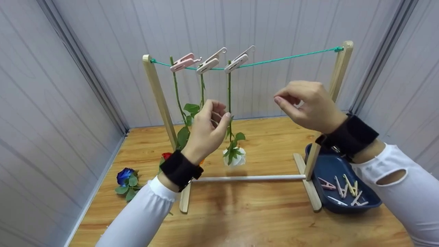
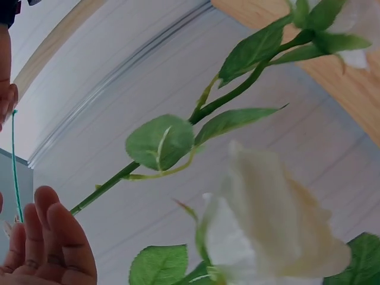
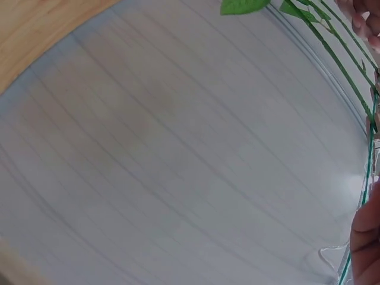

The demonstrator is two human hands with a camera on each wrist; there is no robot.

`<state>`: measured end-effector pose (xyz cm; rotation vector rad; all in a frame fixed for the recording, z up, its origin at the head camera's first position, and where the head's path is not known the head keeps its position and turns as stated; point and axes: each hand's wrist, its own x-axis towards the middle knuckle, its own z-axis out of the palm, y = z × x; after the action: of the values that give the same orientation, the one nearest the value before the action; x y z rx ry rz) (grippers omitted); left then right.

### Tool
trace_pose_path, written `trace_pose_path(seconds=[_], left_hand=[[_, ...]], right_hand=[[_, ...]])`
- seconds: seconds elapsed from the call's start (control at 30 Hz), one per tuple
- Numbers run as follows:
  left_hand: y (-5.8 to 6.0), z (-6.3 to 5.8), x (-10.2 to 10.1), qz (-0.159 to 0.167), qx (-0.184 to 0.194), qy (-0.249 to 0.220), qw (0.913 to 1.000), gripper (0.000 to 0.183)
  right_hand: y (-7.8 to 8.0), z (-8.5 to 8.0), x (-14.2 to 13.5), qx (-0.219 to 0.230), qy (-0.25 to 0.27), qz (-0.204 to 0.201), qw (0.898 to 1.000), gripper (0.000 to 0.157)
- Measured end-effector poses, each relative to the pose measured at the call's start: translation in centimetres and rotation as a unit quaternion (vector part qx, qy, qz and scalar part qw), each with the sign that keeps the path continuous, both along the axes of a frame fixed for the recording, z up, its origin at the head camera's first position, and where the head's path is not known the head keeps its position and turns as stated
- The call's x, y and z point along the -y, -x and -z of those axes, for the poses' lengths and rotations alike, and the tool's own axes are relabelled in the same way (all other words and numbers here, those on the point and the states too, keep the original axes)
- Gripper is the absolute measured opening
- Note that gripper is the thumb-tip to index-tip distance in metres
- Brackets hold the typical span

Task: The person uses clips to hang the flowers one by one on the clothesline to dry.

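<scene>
Three roses hang head-down by their stems from a green cord point(image 1: 284, 59), held by a pink clothespin point(image 1: 182, 63) and two pale clothespins, one of them the right-hand pin point(image 1: 236, 63). The right-hand one is a white rose point(image 1: 235, 156). My left hand point(image 1: 212, 125) is beside its stem, fingers loosely bent and grasping nothing. Red petals point(image 1: 167, 156) show beside the left wrist; my arm hides much of the other blooms. A pale rose point(image 2: 273, 219) fills the near part of the left wrist view. My right hand point(image 1: 305, 103) hovers below the cord, loosely curled, with nothing visible in it.
Wooden posts point(image 1: 159, 99) and a white crossbar point(image 1: 250, 178) frame the rack. A blue rose point(image 1: 125, 177) lies on the table at left. At right, a dark blue tray point(image 1: 329, 168) with several loose clothespins stands by the rack's foot, partly under my right arm.
</scene>
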<state>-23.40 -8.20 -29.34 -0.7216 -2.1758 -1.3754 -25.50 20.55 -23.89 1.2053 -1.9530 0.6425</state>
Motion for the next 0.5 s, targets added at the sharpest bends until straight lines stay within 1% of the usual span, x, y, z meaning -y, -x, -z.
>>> trace_pose_path(seconds=[0.2, 0.3, 0.37, 0.4, 0.5], left_hand=[[-0.7, 1.7, 0.9, -0.004, -0.008, 0.025, 0.9997, 0.011], [-1.0, 2.7, 1.2, -0.005, -0.010, 0.042, 0.9991, 0.008], [-1.3, 3.3, 1.4, -0.005, -0.013, 0.055, 0.9984, 0.007], [-1.4, 3.6, 1.4, -0.007, -0.014, 0.065, 0.9978, 0.007], [-1.7, 4.5, 1.6, -0.011, -0.018, 0.098, 0.9950, 0.007]], right_hand=[[-0.5, 2.3, -1.8, -0.017, 0.016, -0.011, 1.000, 0.010], [-0.8, 3.6, -2.9, -0.020, 0.025, -0.009, 0.999, 0.012], [-1.0, 4.5, -3.7, -0.017, 0.039, -0.003, 0.999, 0.019], [-1.1, 5.0, -4.1, -0.012, 0.046, 0.000, 0.999, 0.026], [-1.5, 6.4, -5.3, 0.002, 0.082, 0.009, 0.997, 0.032]])
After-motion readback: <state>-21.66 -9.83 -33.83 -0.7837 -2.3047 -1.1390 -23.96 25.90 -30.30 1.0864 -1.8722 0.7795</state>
